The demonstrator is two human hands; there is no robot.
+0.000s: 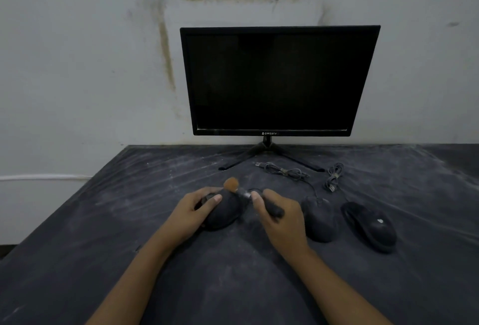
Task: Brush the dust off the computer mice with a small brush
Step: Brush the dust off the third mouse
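Observation:
Three black computer mice lie on a dusty black table [103, 234]. My left hand [193, 210] grips the leftmost mouse [225, 212], thumb on its top. My right hand [280, 217] holds a small brush [246, 195] by its dark handle. Its orange bristles [231, 183] point up-left, over the front end of that mouse. A second mouse [320, 218] sits just right of my right hand. The third mouse [370, 226] lies further right, with a small pale mark on its top.
A dark monitor [277, 81] stands on a thin-legged stand at the back against a stained wall. Two bundled mouse cables [285, 172] [334, 177] lie in front of the stand. The table's left edge runs diagonally at left.

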